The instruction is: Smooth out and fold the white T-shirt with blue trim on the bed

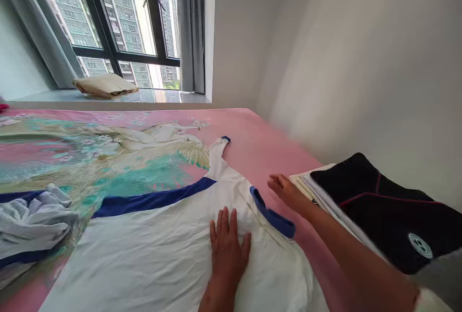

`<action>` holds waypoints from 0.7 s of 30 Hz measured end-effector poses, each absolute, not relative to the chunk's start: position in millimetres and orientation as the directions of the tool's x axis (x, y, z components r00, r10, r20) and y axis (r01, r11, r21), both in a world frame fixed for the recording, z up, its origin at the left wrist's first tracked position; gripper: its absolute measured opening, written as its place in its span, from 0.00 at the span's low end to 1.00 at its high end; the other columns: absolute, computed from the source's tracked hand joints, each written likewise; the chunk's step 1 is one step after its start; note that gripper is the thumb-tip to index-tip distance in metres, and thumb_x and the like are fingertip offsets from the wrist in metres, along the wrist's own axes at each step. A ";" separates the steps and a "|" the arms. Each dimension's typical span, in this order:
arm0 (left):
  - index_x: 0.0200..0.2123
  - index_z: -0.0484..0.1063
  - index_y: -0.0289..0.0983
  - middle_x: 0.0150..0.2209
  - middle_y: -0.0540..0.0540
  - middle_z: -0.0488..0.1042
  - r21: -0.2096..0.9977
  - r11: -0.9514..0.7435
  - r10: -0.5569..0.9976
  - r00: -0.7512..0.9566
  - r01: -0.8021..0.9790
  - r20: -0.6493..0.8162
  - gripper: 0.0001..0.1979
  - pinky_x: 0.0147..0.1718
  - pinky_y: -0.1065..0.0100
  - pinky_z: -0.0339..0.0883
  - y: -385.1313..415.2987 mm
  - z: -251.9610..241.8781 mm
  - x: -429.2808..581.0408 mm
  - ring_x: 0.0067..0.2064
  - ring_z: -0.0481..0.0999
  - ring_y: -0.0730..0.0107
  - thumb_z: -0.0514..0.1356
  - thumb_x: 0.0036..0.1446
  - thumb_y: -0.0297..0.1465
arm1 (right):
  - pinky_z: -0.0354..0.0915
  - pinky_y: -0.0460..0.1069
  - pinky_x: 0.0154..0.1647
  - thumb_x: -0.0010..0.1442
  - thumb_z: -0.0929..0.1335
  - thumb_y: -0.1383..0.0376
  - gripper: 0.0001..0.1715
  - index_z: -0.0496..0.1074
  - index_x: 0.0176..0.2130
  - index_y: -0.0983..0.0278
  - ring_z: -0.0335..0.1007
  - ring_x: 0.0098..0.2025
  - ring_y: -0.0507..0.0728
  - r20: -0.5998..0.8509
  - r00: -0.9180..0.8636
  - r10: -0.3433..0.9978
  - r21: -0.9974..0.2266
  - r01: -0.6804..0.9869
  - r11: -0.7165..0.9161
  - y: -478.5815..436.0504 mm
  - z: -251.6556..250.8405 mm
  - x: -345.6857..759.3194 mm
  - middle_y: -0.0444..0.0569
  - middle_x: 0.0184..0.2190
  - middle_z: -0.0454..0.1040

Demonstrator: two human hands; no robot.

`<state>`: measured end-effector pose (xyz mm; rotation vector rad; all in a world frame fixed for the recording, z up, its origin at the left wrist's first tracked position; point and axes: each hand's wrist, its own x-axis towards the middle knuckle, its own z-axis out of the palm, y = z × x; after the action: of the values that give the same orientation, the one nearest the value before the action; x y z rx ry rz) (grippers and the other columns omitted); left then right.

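Pink bedspread (pixel 260 143), left hand (pixel 227 247) flat on white shirt (pixel 144 254), right hand (pixel 287 191) open, perhaps grazing collar (pixel 272 215)

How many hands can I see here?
2. The left hand lies flat on the white shirt; the right hand is near the folded stack at the right. None seem hidden.

A high-rise home bedroom: a bed (pixel 270 143) in a pink printed sheet, curtained window (pixel 119 18) (tower blocks outside), cushion (pixel 105 85) on the sill.
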<state>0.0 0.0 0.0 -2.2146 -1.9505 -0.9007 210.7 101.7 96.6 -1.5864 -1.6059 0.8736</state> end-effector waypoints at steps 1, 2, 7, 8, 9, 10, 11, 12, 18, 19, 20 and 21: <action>0.60 0.56 0.34 0.63 0.36 0.55 0.328 -0.202 0.893 0.036 0.923 0.449 0.28 0.60 0.47 0.48 -0.4 0.2 -0.4 0.65 0.51 0.56 0.51 0.58 0.38 | 0.60 0.55 0.54 0.50 0.67 0.45 0.39 0.64 0.52 0.67 0.65 0.51 0.62 -0.022 0.034 0.999 -0.867 0.497 -0.036 83.5 77.3 218.8 0.58 0.48 0.69; 0.60 0.57 0.34 0.63 0.36 0.56 0.328 -0.203 0.895 0.039 0.923 0.444 0.28 0.61 0.47 0.47 -0.8 0.6 -0.8 0.65 0.51 0.56 0.51 0.58 0.38 | 0.61 0.55 0.52 0.49 0.68 0.45 0.39 0.64 0.51 0.69 0.66 0.51 0.63 -0.066 0.066 0.996 -0.877 0.472 -0.090 66.2 59.8 225.9 0.59 0.47 0.69; 0.58 0.61 0.36 0.62 0.37 0.57 0.341 -0.194 0.899 0.027 0.920 0.437 0.26 0.61 0.47 0.45 -1.6 3.5 -1.5 0.64 0.52 0.55 0.52 0.58 0.38 | 0.65 0.49 0.38 0.49 0.69 0.51 0.26 0.69 0.41 0.66 0.71 0.37 0.58 -0.114 0.038 0.993 -0.919 0.376 -0.120 19.8 23.8 239.6 0.51 0.36 0.75; 0.58 0.61 0.36 0.63 0.37 0.56 0.347 -0.189 0.895 0.016 0.918 0.446 0.25 0.61 0.48 0.46 -1.4 3.8 -1.5 0.65 0.51 0.56 0.52 0.58 0.38 | 0.64 0.48 0.35 0.50 0.68 0.51 0.22 0.70 0.37 0.66 0.70 0.33 0.56 -0.113 0.044 0.993 -0.926 0.356 -0.122 18.7 24.2 240.4 0.48 0.32 0.75; 0.57 0.61 0.35 0.63 0.37 0.55 0.353 -0.184 0.891 0.004 0.917 0.454 0.25 0.61 0.49 0.47 -0.9 4.0 -1.5 0.65 0.50 0.56 0.52 0.58 0.38 | 0.63 0.47 0.32 0.51 0.67 0.52 0.20 0.70 0.33 0.66 0.69 0.29 0.55 -0.113 0.061 0.992 -0.931 0.343 -0.127 19.1 24.9 241.6 0.46 0.28 0.74; 0.57 0.62 0.34 0.63 0.37 0.56 0.355 -0.178 0.889 -0.005 0.918 0.458 0.24 0.61 0.50 0.47 -0.3 3.9 -1.4 0.65 0.50 0.57 0.51 0.58 0.37 | 0.62 0.47 0.30 0.51 0.66 0.52 0.19 0.70 0.30 0.66 0.67 0.27 0.54 -0.114 0.082 0.990 -0.930 0.342 -0.135 20.5 25.4 243.6 0.45 0.25 0.73; 0.56 0.63 0.34 0.63 0.37 0.57 0.351 -0.170 0.892 -0.008 0.921 0.453 0.23 0.61 0.51 0.48 0.3 3.6 -1.1 0.65 0.51 0.58 0.50 0.59 0.36 | 0.61 0.47 0.28 0.52 0.65 0.53 0.18 0.70 0.28 0.66 0.66 0.26 0.54 -0.116 0.103 0.988 -0.920 0.365 -0.147 22.3 25.8 246.0 0.45 0.24 0.72; 0.56 0.64 0.33 0.62 0.38 0.58 0.341 -0.161 0.899 -0.005 0.926 0.437 0.22 0.61 0.51 0.48 1.0 3.2 -0.5 0.65 0.52 0.58 0.49 0.60 0.35 | 0.60 0.47 0.28 0.51 0.65 0.54 0.17 0.70 0.27 0.66 0.66 0.25 0.54 -0.120 0.117 0.986 -0.891 0.425 -0.159 24.4 26.1 248.4 0.45 0.23 0.72; 0.58 0.62 0.33 0.62 0.38 0.59 0.261 -0.101 0.926 -0.005 0.960 0.377 0.23 0.62 0.49 0.42 2.2 4.4 5.5 0.65 0.51 0.57 0.46 0.61 0.33 | 0.58 0.49 0.39 0.54 0.64 0.61 0.14 0.72 0.38 0.65 0.69 0.40 0.59 0.030 0.091 0.995 -0.579 0.813 -0.057 40.0 47.9 239.9 0.52 0.36 0.75; 0.58 0.62 0.33 0.62 0.38 0.58 0.253 -0.094 0.926 -0.009 0.963 0.378 0.24 0.62 0.49 0.42 2.2 4.9 5.8 0.65 0.50 0.56 0.47 0.60 0.34 | 0.58 0.48 0.40 0.56 0.63 0.59 0.16 0.72 0.39 0.65 0.69 0.41 0.58 0.055 0.065 0.996 -0.596 0.803 -0.019 44.0 54.4 233.5 0.52 0.37 0.75; 0.58 0.62 0.34 0.62 0.38 0.58 0.246 -0.090 0.926 -0.010 0.965 0.378 0.24 0.62 0.49 0.42 2.2 5.2 5.8 0.65 0.50 0.56 0.47 0.60 0.34 | 0.58 0.48 0.40 0.58 0.62 0.56 0.18 0.73 0.39 0.65 0.69 0.42 0.58 0.078 0.049 0.996 -0.621 0.784 0.010 48.6 60.3 226.4 0.52 0.37 0.75; 0.58 0.62 0.34 0.62 0.38 0.58 0.241 -0.090 0.926 -0.007 0.966 0.377 0.24 0.62 0.48 0.42 2.4 5.2 5.6 0.65 0.50 0.56 0.47 0.60 0.35 | 0.58 0.48 0.39 0.59 0.61 0.53 0.20 0.73 0.38 0.64 0.69 0.41 0.58 0.094 0.049 0.994 -0.646 0.763 0.023 53.9 65.3 219.2 0.52 0.37 0.75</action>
<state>5.6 2.4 5.2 -2.1486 -2.0567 -0.6888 219.2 53.9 65.3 -1.7899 -1.7631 0.5528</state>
